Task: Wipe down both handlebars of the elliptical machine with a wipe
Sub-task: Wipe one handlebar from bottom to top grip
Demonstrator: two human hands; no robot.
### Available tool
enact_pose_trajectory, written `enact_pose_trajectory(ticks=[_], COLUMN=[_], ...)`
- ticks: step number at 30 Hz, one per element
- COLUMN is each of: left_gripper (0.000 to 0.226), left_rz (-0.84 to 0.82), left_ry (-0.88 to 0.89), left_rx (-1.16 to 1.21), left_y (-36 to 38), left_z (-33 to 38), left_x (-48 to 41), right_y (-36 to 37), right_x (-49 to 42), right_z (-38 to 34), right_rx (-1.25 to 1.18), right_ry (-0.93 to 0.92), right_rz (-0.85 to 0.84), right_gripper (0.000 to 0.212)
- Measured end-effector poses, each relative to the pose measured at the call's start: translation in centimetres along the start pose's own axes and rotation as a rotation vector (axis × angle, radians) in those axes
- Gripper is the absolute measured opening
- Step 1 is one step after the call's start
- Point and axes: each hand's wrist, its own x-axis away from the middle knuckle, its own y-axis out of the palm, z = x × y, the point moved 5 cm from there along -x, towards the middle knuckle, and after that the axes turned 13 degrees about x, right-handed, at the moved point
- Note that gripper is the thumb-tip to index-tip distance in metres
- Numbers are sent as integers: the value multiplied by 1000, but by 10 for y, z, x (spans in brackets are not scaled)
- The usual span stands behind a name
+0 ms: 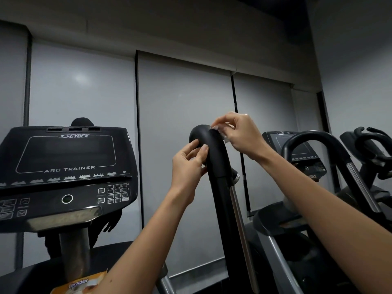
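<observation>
A: Where is the handlebar (pixel 219 166) seen, and how is it set?

B: It is seen at the middle, just right of the console (pixel 67 164). Its long axis is held nearly upright, leaning a little left as it rises. At the top it is bent over into a hook, and the blunt end is pointed down and to the left.

A: And the wipe (pixel 221 133)?

B: It is pressed on the upper right of the bend, crumpled small and pale. Much of it is hidden by the right hand (pixel 238 135), whose fingers are drawn together in a pinch on it.

A: How is the left hand (pixel 187 165) placed?

B: It is laid on the left side of the hook. The thumb is set under the blunt end and the fingers (pixel 204 150) are curled onto the bar, so the bend is lightly gripped between them.

A: What else is shown?

B: An orange packet (pixel 81 285) is seen at the bottom edge, below the console. A second machine (pixel 318 145) is seen to the right.
</observation>
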Motion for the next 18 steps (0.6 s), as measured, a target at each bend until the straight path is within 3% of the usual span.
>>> enact_pose_trajectory(ticks=[5, 10, 15, 18], left_gripper=[44, 43, 43, 44], left_rz=[2, 17, 9, 11], left_ry=[-8, -11, -13, -12], left_rx=[11, 12, 9, 8], left_y=[0, 0, 1, 0], left_z=[-1, -2, -2, -3], left_x=[-2, -1, 0, -1], right_y=[-7, 0, -7, -7], right_x=[50, 107, 106, 94], right_z=[-18, -20, -15, -8], right_rx=[196, 334, 115, -170], right_ry=[-273, -406, -256, -28], right_rz=[78, 129, 185, 258], right_gripper=[18, 21, 22, 12])
